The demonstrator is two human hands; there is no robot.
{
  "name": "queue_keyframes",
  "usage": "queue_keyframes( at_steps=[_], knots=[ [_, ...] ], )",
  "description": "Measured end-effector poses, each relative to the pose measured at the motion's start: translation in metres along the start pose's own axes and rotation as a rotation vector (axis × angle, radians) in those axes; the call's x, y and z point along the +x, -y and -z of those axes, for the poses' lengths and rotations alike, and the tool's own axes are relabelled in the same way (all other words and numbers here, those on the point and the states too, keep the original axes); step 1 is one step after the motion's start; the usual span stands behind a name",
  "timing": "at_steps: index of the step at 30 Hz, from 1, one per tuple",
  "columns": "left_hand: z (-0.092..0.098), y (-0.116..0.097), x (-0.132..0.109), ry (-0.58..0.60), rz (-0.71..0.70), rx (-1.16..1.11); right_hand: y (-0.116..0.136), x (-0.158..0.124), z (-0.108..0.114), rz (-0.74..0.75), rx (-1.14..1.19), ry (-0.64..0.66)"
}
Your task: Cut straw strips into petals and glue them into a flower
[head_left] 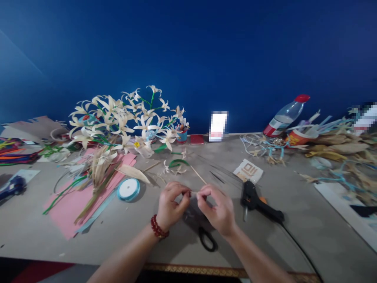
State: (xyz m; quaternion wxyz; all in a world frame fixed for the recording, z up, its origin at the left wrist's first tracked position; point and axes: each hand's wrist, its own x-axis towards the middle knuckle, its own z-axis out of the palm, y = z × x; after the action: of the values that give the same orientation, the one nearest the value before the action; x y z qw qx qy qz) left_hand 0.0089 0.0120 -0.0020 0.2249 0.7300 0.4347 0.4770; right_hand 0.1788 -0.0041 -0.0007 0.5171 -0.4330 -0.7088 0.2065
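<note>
Above the middle of the table, my left hand [173, 204] and my right hand [218, 208] are pinched close together, with a short thin pale strip [193, 192] stretched between the fingertips. Its exact kind is too small to make out. A beaded red bracelet [159, 227] circles my left wrist. Below the hands lies a pair of scissors with a black handle loop [208, 240]; its other parts are hidden or in shadow. Just beyond my fingers rest a slim wooden stick [198, 174] and a curved green stem [178, 162] with pale petals.
At the back left stands a bunch of cream flowers [118, 118]. A blue ribbon spool [129, 190] lies near pink paper [63, 214]. To the right are a black glue gun [256, 200] with its cable, a small packet [249, 171], a tilted bottle [284, 116] and dried husks [341, 145].
</note>
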Motion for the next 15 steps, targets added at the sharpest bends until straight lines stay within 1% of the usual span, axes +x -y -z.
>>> queue_keyframes(
  at_steps=[2,4,6,8,11,13,15],
  knots=[
    [0.0035,0.0020,0.0006,-0.026,0.079,-0.017,-0.0004,0.0005,0.0015,-0.012,0.000,-0.036],
    [0.0057,0.0022,0.0001,-0.027,0.129,-0.069,0.0006,0.0012,0.0017,-0.024,-0.001,-0.040],
    [0.0053,-0.0001,-0.0009,0.012,0.122,-0.115,0.0028,0.0021,0.0004,-0.030,-0.003,-0.019],
    [0.0027,-0.0035,-0.0016,0.060,0.079,-0.113,0.0052,0.0027,-0.0016,-0.026,-0.003,-0.001],
    [-0.0017,-0.0062,-0.0010,0.068,0.035,-0.074,0.0066,0.0031,-0.0027,-0.014,-0.006,0.011],
    [-0.0026,-0.0043,-0.0001,0.060,0.051,-0.062,0.0053,0.0035,-0.0008,-0.007,-0.012,-0.002],
    [-0.0014,-0.0006,0.0002,0.048,0.116,-0.055,0.0030,0.0043,0.0024,-0.015,-0.019,-0.058]
  ],
)
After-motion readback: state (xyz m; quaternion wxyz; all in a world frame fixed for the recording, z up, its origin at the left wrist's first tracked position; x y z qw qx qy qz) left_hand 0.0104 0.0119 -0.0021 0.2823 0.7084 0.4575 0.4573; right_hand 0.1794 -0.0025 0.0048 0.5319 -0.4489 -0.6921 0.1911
